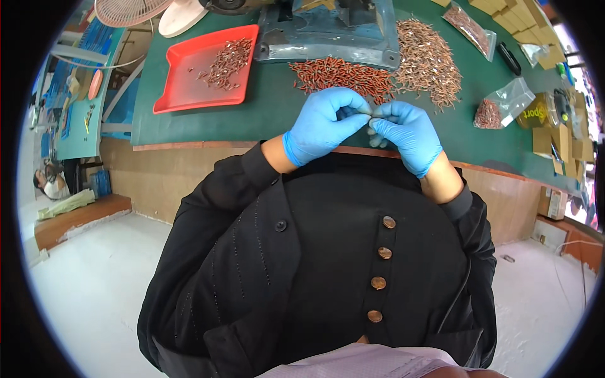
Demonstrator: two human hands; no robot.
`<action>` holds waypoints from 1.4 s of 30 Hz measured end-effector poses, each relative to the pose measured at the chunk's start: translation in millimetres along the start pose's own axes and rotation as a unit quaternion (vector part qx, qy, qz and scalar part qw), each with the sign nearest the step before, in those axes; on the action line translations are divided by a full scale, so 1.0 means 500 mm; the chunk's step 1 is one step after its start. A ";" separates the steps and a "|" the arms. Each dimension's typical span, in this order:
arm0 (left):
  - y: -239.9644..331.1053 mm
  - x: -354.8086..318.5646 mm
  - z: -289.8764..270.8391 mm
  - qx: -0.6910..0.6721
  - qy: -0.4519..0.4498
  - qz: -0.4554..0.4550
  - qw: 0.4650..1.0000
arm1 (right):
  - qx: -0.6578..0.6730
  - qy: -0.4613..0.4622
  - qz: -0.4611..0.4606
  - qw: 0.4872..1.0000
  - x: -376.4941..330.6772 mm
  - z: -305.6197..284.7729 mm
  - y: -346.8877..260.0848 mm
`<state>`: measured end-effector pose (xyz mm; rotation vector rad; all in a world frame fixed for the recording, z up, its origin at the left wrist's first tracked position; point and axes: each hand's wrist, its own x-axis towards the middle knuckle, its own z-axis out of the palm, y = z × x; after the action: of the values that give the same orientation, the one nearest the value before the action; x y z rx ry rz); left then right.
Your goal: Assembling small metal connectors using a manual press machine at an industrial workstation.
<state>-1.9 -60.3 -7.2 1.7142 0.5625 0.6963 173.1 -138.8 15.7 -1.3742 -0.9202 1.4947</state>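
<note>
Both hands wear blue gloves and meet above the near edge of the green table. My left hand is closed in a pinch, thumb against the fingers. Opposite it, my right hand pinches at the same spot, fingertips touching or nearly touching the left ones. Whatever sits between the fingertips is too small to make out. Just beyond the hands lies a pile of small red-brown pieces. To its right spreads a larger heap of slim copper-and-silver pieces.
A red tray at the left holds some small pieces. Behind the piles stands a heavy metal machine base. Clear bags of small pieces, a black tool-like object and cardboard boxes lie at the right. A fan stands far left.
</note>
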 end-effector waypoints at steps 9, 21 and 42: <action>-0.019 0.010 -0.106 0.440 0.149 0.077 0.882 | -0.174 0.036 -0.068 0.982 0.028 -0.001 0.059; -0.046 0.006 -0.148 0.556 0.081 -0.016 0.827 | -0.255 0.034 -0.109 0.960 0.036 -0.010 0.065; 0.056 -0.008 -0.072 -0.320 0.000 -0.135 0.938 | 0.021 -0.004 -0.206 0.978 0.047 0.072 -0.034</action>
<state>-29.7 -45.1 25.8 1.0070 0.4892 0.5938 139.6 -109.6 27.9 -1.0671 -1.0959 1.1947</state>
